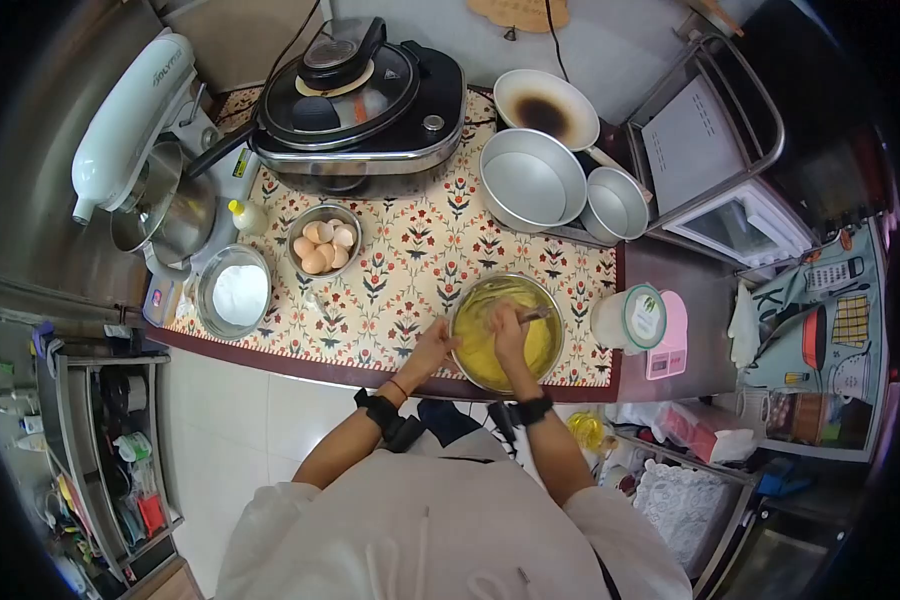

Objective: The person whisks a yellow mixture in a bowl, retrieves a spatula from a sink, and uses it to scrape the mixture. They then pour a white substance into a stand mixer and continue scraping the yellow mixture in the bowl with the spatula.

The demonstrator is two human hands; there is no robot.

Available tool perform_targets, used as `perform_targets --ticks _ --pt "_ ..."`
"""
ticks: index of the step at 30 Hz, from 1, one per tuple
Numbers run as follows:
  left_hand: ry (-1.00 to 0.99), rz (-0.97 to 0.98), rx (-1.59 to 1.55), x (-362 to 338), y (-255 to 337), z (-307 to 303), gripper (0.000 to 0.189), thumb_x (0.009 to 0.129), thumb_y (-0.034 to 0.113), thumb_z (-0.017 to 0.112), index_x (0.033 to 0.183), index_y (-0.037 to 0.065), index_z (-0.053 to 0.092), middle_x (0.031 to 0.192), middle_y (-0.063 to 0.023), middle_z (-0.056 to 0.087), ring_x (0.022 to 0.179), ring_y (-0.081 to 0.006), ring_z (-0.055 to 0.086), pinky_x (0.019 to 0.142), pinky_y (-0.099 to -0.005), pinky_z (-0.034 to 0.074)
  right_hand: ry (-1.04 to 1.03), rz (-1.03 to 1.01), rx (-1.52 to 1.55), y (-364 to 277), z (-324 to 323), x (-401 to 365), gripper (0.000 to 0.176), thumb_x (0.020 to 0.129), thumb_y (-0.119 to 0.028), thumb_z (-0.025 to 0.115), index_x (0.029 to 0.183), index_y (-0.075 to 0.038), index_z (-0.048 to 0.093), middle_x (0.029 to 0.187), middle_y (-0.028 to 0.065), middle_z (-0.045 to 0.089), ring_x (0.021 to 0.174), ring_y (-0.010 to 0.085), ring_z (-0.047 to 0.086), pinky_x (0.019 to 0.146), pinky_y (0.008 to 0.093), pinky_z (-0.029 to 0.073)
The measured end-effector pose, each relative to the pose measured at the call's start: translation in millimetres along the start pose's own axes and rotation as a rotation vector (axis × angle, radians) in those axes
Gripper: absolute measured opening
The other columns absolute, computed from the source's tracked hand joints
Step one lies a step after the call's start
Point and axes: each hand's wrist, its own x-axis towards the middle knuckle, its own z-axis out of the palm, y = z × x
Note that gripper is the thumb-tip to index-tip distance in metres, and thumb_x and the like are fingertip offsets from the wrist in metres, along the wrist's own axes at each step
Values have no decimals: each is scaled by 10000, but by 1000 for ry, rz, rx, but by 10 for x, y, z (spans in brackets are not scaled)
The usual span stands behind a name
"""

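Observation:
A metal mixing bowl (560, 318) stands near the front edge of the table, with yellow batter (480, 350) inside. My right hand (508, 332) is closed around the handle of a whisk (536, 314), over the batter; the whisk's wires are blurred and partly hidden. At the bowl's left rim, my left hand (433, 350) holds the side of the bowl with its fingers. To the left are a small metal bowl of brown eggshells (322, 247) and a bowl of white powder or foam (240, 294).
A stand mixer (135, 120) and a small yellow-capped bottle (248, 217) are at left. An electric cooker with a glass lid (345, 105) sits behind. Round cake tins (533, 180) and a frying pan (545, 105) stand back right. A lidded tub (630, 318) is beside a pink scale (667, 340).

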Motion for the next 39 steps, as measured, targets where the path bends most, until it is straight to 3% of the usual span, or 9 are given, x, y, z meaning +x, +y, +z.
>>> perform_targets --ticks 2,5,12,17,24,27,30,36,39 --pt "27 89 152 78 121 -76 186 817 148 566 895 25 449 691 -55 518 537 -143 453 434 -254 436 -419 253 95 -114 -228 31 192 810 -112 411 624 -87 370 495 -15 306 420 82 281 417 235 260" --pt "110 370 342 394 300 78 214 827 184 551 897 11 445 674 -63 527 533 -133 490 413 -255 416 -318 32 -150 -748 -148 218 202 805 -78 408 608 -85 363 492 -21 296 422 76 266 417 233 248" --pt "-233 -233 133 -280 92 -30 244 867 221 503 926 -15 489 747 -66 532 602 -138 551 534 -263 532 -251 -248 -149 -564 67 138 197 806 -67 408 612 -69 372 540 -9 348 464 72 306 438 226 260" --pt "-81 -23 76 66 196 -130 173 864 165 505 883 -6 492 725 -55 528 607 -120 560 522 -256 529 -697 -161 -654 -320 -129 -185 168 793 -61 433 626 -56 429 541 -16 368 497 60 339 460 213 279" --pt "31 -68 -33 -154 86 154 193 827 97 533 832 22 356 703 -91 474 556 -161 553 435 -289 533 -159 -294 -16 -503 107 436 182 803 -80 430 622 -73 421 523 -6 396 465 71 366 427 221 281" --pt "60 76 -130 -52 -53 108 177 817 56 527 820 15 356 707 -73 447 566 -148 537 458 -290 547 -172 -201 -269 278 -45 10 189 820 -96 428 631 -82 424 526 -10 395 455 78 362 421 233 283" --pt "70 49 -102 -103 60 12 150 824 60 519 835 39 371 731 -32 398 603 -126 532 479 -287 554 -642 412 -196 -321 -155 58 213 833 -118 442 625 -83 413 523 -21 375 444 80 349 417 238 283" --pt "55 33 -59 -113 25 15 140 830 60 510 864 56 374 752 -17 399 595 -115 531 492 -268 555 31 -453 -53 -166 70 437 260 836 -131 434 590 -104 356 492 -16 332 406 92 306 393 237 262" --pt "76 75 -25 -21 26 -3 134 835 60 502 864 49 371 749 -24 417 596 -115 528 487 -266 552 -318 42 -61 -59 -11 -52 289 828 -147 428 554 -118 339 476 4 334 399 100 296 384 249 261"
